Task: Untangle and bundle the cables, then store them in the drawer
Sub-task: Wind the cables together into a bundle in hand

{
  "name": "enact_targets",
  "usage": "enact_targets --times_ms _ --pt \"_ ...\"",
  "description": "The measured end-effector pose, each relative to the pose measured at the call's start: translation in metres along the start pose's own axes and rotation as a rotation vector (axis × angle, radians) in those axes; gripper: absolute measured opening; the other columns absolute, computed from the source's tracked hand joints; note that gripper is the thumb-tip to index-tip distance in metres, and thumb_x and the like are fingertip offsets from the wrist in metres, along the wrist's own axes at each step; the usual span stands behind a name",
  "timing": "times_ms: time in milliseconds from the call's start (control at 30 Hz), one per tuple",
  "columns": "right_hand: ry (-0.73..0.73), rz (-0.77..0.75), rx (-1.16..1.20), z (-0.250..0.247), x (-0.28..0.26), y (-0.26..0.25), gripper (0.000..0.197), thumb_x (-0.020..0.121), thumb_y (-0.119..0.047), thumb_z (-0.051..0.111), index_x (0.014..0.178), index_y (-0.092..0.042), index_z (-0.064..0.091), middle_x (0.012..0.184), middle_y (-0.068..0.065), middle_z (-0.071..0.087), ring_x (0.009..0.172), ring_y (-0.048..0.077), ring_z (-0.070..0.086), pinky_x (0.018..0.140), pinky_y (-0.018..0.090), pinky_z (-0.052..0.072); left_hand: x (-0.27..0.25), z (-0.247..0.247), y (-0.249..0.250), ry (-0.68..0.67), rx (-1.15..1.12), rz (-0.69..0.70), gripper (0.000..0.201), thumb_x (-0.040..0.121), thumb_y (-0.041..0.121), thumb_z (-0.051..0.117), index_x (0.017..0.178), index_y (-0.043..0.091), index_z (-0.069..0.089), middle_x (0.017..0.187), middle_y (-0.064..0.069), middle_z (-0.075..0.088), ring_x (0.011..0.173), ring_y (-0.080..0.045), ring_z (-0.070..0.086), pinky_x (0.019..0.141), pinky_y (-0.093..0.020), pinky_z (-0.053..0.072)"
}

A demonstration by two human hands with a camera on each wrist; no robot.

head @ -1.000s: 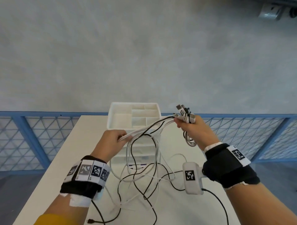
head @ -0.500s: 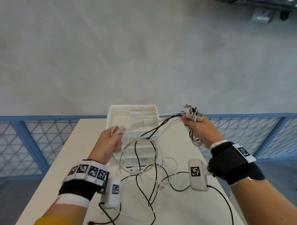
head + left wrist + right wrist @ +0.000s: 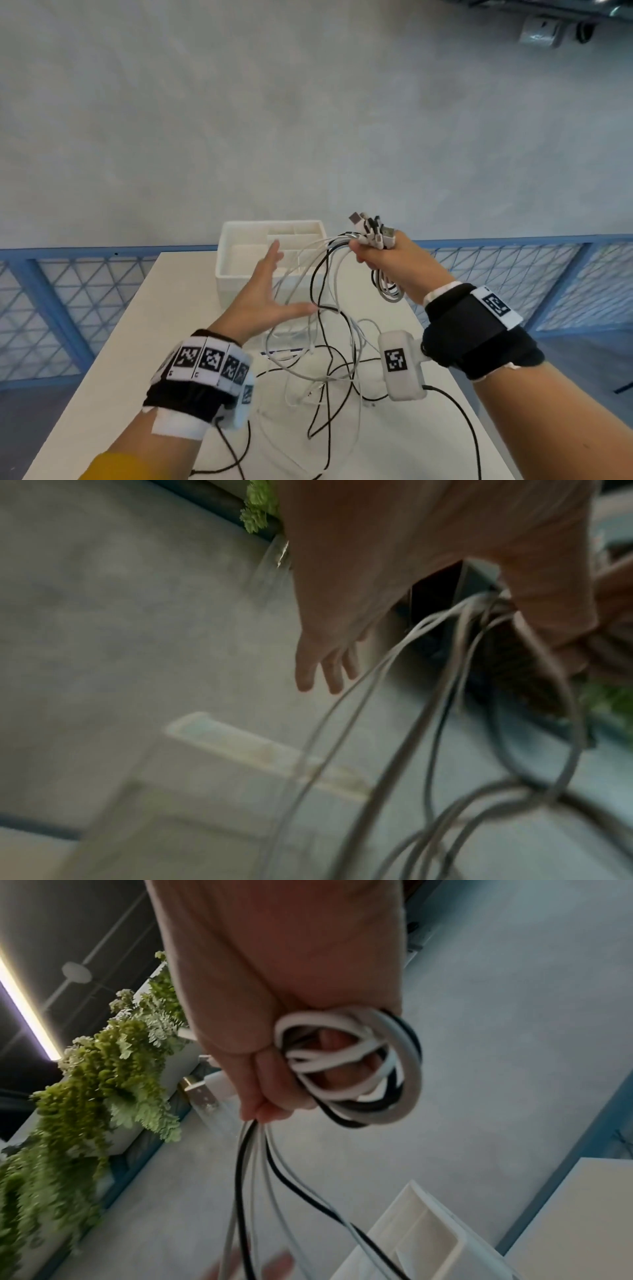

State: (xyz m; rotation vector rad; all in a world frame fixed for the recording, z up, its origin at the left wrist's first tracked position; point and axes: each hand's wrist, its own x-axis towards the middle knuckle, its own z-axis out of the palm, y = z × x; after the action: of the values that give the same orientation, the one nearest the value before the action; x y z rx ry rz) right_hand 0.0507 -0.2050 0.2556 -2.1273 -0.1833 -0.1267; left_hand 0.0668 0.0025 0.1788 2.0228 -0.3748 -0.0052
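Observation:
My right hand (image 3: 376,257) is raised above the table and grips a bunch of white and black cables (image 3: 329,274) near their plugs (image 3: 371,230), which stick up out of the fist. Short loops (image 3: 356,1066) of the same cables hang below that fist. The long ends drop in a tangle (image 3: 325,370) onto the white table (image 3: 144,342). My left hand (image 3: 270,291) is open with fingers spread, just left of the hanging strands, its thumb close to them. The white drawer unit (image 3: 233,260) stands behind, its top drawer pulled open and showing dividers.
A blue railing with mesh (image 3: 51,291) runs behind the table on both sides. Beyond it lies grey floor. The right wrist view shows green hanging plants (image 3: 103,1069) and a ceiling light strip. The wrist cameras' own black leads trail over the table's near edge.
My left hand let go of the white strands it was holding and spread open. My right hand rose slightly and moved right with the bunch.

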Motion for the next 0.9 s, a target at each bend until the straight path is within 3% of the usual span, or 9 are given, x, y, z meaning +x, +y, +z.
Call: enact_targets --times_ms 100,167,233,367,567,667,733,800,900 --pt "-0.074 -0.026 -0.016 0.009 -0.002 -0.009 0.028 0.091 -0.027 0.057 0.066 -0.016 0.055 0.062 -0.005 0.052 0.059 0.009 0.045 0.057 0.021 0.034 0.016 0.017 0.031 0.116 -0.104 0.126 0.110 0.060 0.040 0.080 0.145 0.033 0.011 0.133 0.015 0.041 0.124 0.001 0.037 0.102 -0.022 0.030" --pt "-0.102 -0.066 0.011 0.010 -0.004 -0.015 0.027 0.091 -0.023 0.057 0.066 -0.013 0.057 0.057 -0.005 0.053 0.056 0.006 0.047 0.059 0.021 0.036 0.024 0.032 0.033 0.193 -0.126 0.184 0.072 0.069 0.020 0.078 0.129 0.032 0.041 0.103 0.011 0.060 0.095 0.001 0.056 0.087 -0.019 0.042" --pt "-0.022 -0.118 0.087 0.000 -0.004 -0.023 0.019 0.090 -0.024 0.060 0.077 -0.010 0.064 0.068 0.006 0.059 0.067 0.010 0.050 0.069 0.027 0.040 0.025 0.041 0.023 0.243 -0.114 0.115 0.031 0.074 0.007 0.067 0.094 0.029 0.059 0.069 0.006 0.055 0.065 -0.008 0.052 0.070 -0.026 0.043" --pt "0.205 -0.180 0.340 -0.037 -0.009 -0.027 0.016 0.089 -0.017 0.059 0.074 -0.020 0.060 0.063 -0.009 0.056 0.061 0.002 0.050 0.065 0.016 0.041 0.019 0.042 -0.020 0.259 0.066 -0.017 0.005 0.078 0.013 0.061 0.080 0.016 0.065 0.066 -0.004 0.063 0.065 -0.023 0.058 0.069 -0.035 0.050" --pt "0.187 -0.122 0.284 -0.022 -0.015 -0.002 0.025 0.090 -0.023 0.058 0.066 -0.022 0.051 0.053 -0.016 0.051 0.054 -0.001 0.043 0.059 0.018 0.035 0.011 0.034 -0.044 0.242 0.402 -0.052 0.019 0.077 0.025 0.068 0.088 0.014 0.058 0.083 -0.007 0.059 0.081 -0.028 0.058 0.072 -0.035 0.044" --pt "0.168 -0.120 0.297 -0.015 -0.012 0.001 0.029 0.091 -0.023 0.057 0.063 -0.020 0.050 0.059 -0.009 0.048 0.055 0.003 0.039 0.054 0.018 0.031 0.008 0.030 -0.034 0.179 0.273 -0.041 0.056 0.061 0.041 0.081 0.107 0.024 0.053 0.101 0.006 0.059 0.097 -0.014 0.055 0.088 -0.032 0.043" --pt "0.152 -0.103 0.287 -0.009 -0.011 0.001 0.028 0.091 -0.024 0.058 0.064 -0.018 0.052 0.068 0.002 0.047 0.062 0.009 0.039 0.057 0.023 0.032 0.009 0.027 -0.006 0.081 0.047 0.035 0.068 0.060 0.034 0.083 0.117 0.031 0.045 0.107 0.019 0.056 0.101 0.007 0.051 0.088 -0.012 0.038" --pt "0.135 -0.107 0.318 -0.004 -0.008 0.001 0.026 0.091 -0.026 0.056 0.068 -0.017 0.051 0.067 0.001 0.046 0.065 0.012 0.040 0.063 0.025 0.034 0.017 0.029 0.015 -0.014 -0.089 0.116 0.045 0.074 0.023 0.075 0.110 0.030 0.049 0.097 0.021 0.062 0.087 0.016 0.056 0.080 -0.002 0.040" --pt "0.098 -0.105 0.364 -0.005 -0.006 0.007 0.032 0.093 -0.029 0.051 0.064 -0.016 0.050 0.053 -0.004 0.046 0.058 0.013 0.050 0.065 0.025 0.044 0.020 0.025 0.037 -0.014 -0.279 0.144 0.013 0.092 0.011 0.051 0.086 0.019 0.059 0.059 0.006 0.055 0.053 -0.008 0.055 0.074 -0.022 0.052"
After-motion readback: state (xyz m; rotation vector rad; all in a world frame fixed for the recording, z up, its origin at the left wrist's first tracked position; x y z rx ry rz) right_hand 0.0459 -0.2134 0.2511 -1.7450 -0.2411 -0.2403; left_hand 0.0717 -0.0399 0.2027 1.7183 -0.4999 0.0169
